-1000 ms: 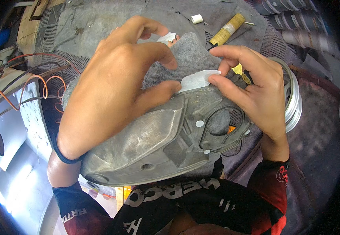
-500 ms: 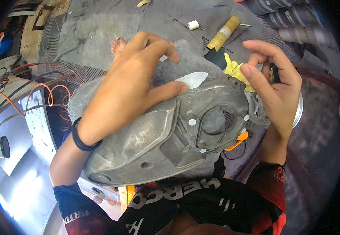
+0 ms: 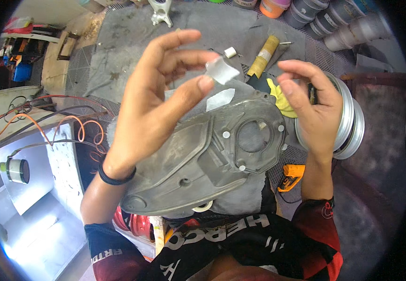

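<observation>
A grey metal engine cover [image 3: 175, 164] rests over my lap, with an oval opening near its right end and small white round patches [image 3: 242, 168] around that opening. My left hand [image 3: 160, 89] is raised over its far edge, pinching a small whitish torn piece [image 3: 222, 71] that looks like paper or tape. A similar whitish piece [image 3: 220, 99] lies just below, at the cover's far edge. To the right of the cover, my right hand [image 3: 313, 103] is held up with bent fingers. Its thumb stays apart from the index finger, and I see nothing between them.
Yellow crumpled cloth or glove [image 3: 281, 99] and silvery round rims [image 3: 348, 124] sit by my right hand. Ahead are a yellowish roll [image 3: 263, 56] and a small white cylinder [image 3: 230, 52]. Orange coiled hose [image 3: 88, 132] hangs left. An orange object [image 3: 292, 177] lies right of the cover.
My left hand has lifted from the cover's far edge and now shows a whitish piece in its fingertips. My right hand has shifted slightly left. The view has shifted, showing more at the far side.
</observation>
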Available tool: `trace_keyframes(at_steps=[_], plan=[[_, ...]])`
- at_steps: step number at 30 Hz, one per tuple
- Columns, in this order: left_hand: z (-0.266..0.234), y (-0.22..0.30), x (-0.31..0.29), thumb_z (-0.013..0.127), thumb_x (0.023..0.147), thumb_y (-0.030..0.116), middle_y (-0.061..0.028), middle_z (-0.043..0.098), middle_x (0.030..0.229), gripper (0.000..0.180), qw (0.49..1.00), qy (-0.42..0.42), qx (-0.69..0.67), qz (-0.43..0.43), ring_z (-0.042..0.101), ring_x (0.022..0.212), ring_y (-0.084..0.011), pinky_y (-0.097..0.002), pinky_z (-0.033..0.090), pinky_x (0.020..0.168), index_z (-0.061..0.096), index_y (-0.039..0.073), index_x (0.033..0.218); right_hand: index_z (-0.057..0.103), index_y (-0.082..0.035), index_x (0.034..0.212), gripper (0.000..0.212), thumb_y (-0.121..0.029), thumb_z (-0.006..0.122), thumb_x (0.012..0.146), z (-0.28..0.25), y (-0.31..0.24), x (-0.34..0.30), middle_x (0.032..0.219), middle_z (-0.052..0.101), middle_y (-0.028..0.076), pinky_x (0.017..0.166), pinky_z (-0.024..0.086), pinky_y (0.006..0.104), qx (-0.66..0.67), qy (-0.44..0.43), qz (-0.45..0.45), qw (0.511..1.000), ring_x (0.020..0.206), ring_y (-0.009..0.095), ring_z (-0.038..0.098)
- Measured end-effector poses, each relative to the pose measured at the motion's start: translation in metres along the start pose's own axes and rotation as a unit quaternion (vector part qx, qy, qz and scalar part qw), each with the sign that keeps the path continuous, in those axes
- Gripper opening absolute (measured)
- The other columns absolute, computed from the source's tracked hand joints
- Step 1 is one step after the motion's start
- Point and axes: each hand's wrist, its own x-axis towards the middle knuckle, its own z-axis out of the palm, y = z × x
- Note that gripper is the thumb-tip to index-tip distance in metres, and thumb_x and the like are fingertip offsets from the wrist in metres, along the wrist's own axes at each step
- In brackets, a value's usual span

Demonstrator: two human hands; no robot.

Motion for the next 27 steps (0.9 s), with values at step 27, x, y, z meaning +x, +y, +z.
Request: trace_keyframes(at_steps=[27], plan=[[-0.028,0.006,-0.159,0.08,0.078,0.011,-0.005,0.065,0.081,0.017,0.905,0.161,0.348,0.187,0.064,0.073,-0.0252,-0.036,0.048,0.067,0.072,0.009,0.092,0.069,-0.002,0.086,0.015,-0.006,0.081,0.078,0.106,-0.11,-0.017,0.073,0.063,0.009,0.055,0.045,0.0349,-0.11,-0.354,-0.167,0.913,0.062,0.024,0.062]])
